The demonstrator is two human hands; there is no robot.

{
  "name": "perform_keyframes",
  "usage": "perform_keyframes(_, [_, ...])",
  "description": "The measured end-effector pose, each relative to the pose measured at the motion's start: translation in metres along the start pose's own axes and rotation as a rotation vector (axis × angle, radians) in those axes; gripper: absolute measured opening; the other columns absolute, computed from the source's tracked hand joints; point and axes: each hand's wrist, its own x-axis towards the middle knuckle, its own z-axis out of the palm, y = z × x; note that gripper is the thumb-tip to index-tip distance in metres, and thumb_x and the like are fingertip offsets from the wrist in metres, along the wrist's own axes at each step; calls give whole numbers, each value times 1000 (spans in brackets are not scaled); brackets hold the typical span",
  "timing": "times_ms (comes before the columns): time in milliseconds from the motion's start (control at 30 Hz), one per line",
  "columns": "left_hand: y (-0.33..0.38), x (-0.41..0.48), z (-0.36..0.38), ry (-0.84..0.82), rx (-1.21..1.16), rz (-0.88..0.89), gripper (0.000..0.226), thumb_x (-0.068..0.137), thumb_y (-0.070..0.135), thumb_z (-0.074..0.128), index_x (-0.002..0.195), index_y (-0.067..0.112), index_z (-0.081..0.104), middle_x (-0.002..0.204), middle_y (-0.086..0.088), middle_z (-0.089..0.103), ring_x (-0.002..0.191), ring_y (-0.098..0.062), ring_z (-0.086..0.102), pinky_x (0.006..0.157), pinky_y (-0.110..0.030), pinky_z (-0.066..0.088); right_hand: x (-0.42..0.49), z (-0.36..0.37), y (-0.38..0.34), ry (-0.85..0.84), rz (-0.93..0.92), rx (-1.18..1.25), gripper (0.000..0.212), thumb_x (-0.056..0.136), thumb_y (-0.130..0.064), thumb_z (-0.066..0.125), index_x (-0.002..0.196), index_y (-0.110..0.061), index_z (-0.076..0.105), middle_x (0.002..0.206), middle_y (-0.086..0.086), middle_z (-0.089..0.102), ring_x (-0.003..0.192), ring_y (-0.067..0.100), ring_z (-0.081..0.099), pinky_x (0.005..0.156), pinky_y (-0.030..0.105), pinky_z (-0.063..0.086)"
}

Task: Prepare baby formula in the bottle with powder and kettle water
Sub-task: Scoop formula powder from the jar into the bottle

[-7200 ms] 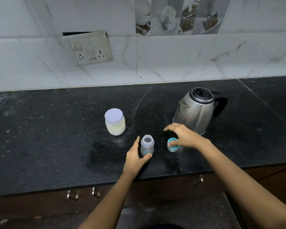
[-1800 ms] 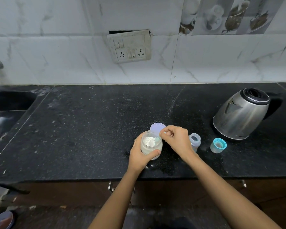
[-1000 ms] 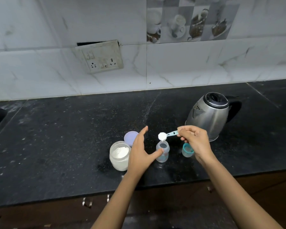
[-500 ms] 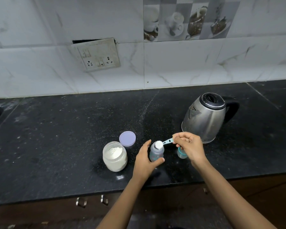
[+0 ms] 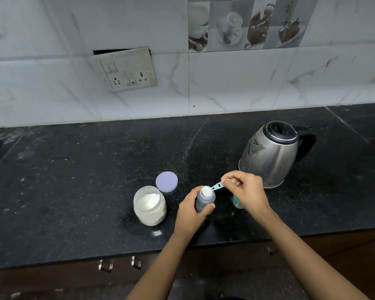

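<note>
Standing upright a little below the middle of the frame, the baby bottle (image 5: 205,201) is resting on the black counter (image 5: 74,180) while the left hand (image 5: 191,213) is gripping it, fingers and thumb curling round its body. The right hand (image 5: 245,191), just to the right of it, is pinching the handle of a pale blue scoop (image 5: 217,186) between thumb and fingertips, with the other fingers curling in. The scoop's bowl is lying right at the bottle's open mouth, showing white powder; I cannot tell whether the powder is falling in.

To the left of the left hand, the open powder jar (image 5: 149,205) is sitting uncovered and showing white powder nearly to its brim. Its lilac lid (image 5: 166,181) is lying flat on the counter just above it in the frame. A teal cap (image 5: 236,201) is peeking out from beneath the right hand, mostly hidden. The steel kettle (image 5: 268,154) is standing right of centre above the right hand, its black handle pointing towards the right edge.

A socket plate (image 5: 126,69) is hanging crooked on the marble tiles at upper left of centre.
</note>
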Motion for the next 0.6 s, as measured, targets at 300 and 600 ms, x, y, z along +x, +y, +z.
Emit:
perform_keyframes(300, [1, 1, -3, -9, 25, 37, 47, 77, 35, 73, 118, 45, 52, 115, 25, 60, 109, 4, 55, 90, -15, 42, 2, 14, -5, -149, -610, -589, 12, 79, -17, 62, 83, -12, 72, 71, 3, 67, 66, 22, 61, 66, 31, 51])
perform_keyframes(600, [-3, 2, -2, -25, 24, 42, 47, 77, 36, 73, 120, 36, 56, 113, 19, 63, 106, -1, 58, 90, -27, 48, -1, 27, 9, -249, -536, -546, 8, 73, -13, 68, 80, -12, 72, 76, 0, 67, 71, 19, 60, 72, 27, 47])
